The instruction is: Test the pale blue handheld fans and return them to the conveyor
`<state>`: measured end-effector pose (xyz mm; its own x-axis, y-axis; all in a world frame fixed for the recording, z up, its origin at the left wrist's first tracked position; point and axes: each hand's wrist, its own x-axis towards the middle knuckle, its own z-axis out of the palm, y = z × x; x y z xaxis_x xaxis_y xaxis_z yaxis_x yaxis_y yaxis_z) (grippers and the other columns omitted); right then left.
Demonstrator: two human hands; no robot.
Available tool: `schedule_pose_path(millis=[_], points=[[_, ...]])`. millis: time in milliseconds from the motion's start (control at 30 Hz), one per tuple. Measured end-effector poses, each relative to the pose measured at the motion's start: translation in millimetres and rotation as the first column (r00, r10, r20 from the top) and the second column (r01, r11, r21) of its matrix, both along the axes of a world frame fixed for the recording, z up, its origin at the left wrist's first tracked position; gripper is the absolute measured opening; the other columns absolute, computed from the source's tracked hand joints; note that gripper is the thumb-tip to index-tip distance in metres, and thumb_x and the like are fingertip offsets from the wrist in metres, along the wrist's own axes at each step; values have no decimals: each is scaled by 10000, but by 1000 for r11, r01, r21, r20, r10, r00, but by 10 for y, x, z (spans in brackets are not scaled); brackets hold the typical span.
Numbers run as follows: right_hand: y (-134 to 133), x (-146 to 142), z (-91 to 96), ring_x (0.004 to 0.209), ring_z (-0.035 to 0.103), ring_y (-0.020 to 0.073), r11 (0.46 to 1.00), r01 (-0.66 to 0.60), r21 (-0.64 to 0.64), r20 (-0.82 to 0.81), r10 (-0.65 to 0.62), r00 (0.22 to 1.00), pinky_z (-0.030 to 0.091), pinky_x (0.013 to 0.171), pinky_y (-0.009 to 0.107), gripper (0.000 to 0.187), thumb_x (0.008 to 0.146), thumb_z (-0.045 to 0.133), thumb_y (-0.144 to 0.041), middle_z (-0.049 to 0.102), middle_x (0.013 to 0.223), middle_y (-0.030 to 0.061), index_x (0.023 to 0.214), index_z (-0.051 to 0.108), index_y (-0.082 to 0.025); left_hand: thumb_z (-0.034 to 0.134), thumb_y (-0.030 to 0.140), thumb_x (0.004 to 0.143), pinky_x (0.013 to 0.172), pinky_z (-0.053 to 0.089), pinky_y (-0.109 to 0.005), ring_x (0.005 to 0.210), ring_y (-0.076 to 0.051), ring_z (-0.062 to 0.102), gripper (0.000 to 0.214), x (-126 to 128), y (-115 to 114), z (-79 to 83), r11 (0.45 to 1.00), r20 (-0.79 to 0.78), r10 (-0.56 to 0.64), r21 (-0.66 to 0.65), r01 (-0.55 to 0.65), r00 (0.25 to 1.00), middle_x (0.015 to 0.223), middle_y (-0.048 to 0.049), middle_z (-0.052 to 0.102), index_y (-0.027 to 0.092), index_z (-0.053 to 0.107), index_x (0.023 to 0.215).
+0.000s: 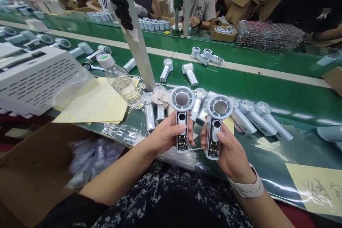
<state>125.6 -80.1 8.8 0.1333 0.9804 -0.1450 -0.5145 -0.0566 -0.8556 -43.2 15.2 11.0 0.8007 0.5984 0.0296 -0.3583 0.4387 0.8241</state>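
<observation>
My left hand point(168, 133) is wrapped round the handle of a light-blue handheld fan point(182, 99), its thumb on the pale strip below a round black part. A second handheld fan point(220, 107) is gripped by my right hand point(231, 148), with that thumb on the same kind of strip. Both fans stand upright side by side, apart, with circuit boards bare in their handles. Just behind them more fans lie on the bench, among them a lettered fan point(258, 121) to the right. A crumpled pale cloth point(161, 98) rests on fans behind my left hand.
A water bottle point(124, 83) stands tilted-looking beside yellow paper point(93, 105). A slanting metal post point(137, 42) rises from the bench. Beyond it runs a green conveyor point(240, 73) carrying fans. Left are a slotted white box point(34, 78) and a carton of plastic bags point(93, 160). Several people work opposite.
</observation>
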Motion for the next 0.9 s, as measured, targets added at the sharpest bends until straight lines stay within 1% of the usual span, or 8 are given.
schedule_pose_path(millis=[100, 333, 467, 533, 600, 667, 767, 900], points=[[-2, -19, 17, 631, 597, 112, 1000, 12, 3, -1, -12, 1000, 513, 563, 234, 270, 825, 754, -447, 662, 843, 1, 921, 658, -213, 754, 384, 807, 655, 561, -322, 638, -145, 631, 346, 5, -5, 10, 999, 0, 41, 18, -41, 999, 779, -3, 614, 187, 533, 985], [3, -60, 46, 595, 597, 113, 1000, -15, 6, 27, 15, 1000, 505, 527, 230, 315, 802, 767, -452, 666, 783, 1, 958, 645, -207, 736, 340, 804, 775, 586, -444, 648, -151, 606, 320, 14, 5, 31, 997, -19, 46, 64, -45, 999, 803, 6, 593, 207, 531, 1011], [3, -39, -19, 575, 590, 109, 1000, 18, 12, 12, -19, 1000, 494, 504, 221, 267, 834, 749, -414, 682, 793, -6, 988, 637, -227, 712, 370, 826, 741, 557, -400, 695, -186, 645, 295, -1, 4, 6, 984, -181, 120, 155, -92, 976, 801, -25, 630, 190, 530, 972], [4, -27, -57, 555, 592, 112, 1000, 17, 12, -35, -17, 999, 488, 489, 224, 238, 876, 704, -436, 691, 786, 0, 981, 646, -231, 735, 387, 819, 684, 539, -366, 719, -213, 677, 398, -3, -15, 3, 976, -279, 162, 189, -111, 947, 834, -48, 668, 186, 503, 1074], [5, -19, -79, 535, 595, 119, 1000, -4, -3, -99, 4, 995, 499, 483, 238, 312, 904, 650, -522, 707, 785, 20, 955, 682, -216, 778, 427, 787, 623, 528, -340, 667, -205, 679, 591, 5, -44, 5, 971, -319, 199, 195, -141, 927, 901, -65, 698, 195, 430, 1205], [4, -18, -76, 600, 646, 148, 1000, -3, -19, -147, 0, 989, 561, 559, 272, 406, 905, 624, -596, 734, 827, 46, 950, 728, -207, 722, 526, 822, 570, 516, -320, 595, -181, 658, 648, 19, -71, -1, 969, -308, 223, 175, -176, 925, 935, -77, 716, 205, 381, 1269], [-7, -36, -20, 841, 721, 234, 1000, 8, -18, -162, -11, 987, 619, 743, 359, 387, 887, 662, -590, 766, 923, 64, 1013, 764, -239, 528, 601, 919, 508, 500, -300, 540, -169, 644, 513, 29, -88, -26, 974, -260, 218, 121, -192, 941, 887, -66, 726, 208, 412, 1228], [-33, -71, 89, 805, 743, 269, 1000, -17, 22, -184, 20, 983, 633, 693, 405, 327, 858, 718, -546, 785, 891, 73, 973, 776, -246, 503, 571, 928, 531, 540, -308, 580, -196, 695, 454, 2, -97, -24, 991, -127, 95, 105, -82, 987, 835, -40, 717, 220, 411, 1201]])
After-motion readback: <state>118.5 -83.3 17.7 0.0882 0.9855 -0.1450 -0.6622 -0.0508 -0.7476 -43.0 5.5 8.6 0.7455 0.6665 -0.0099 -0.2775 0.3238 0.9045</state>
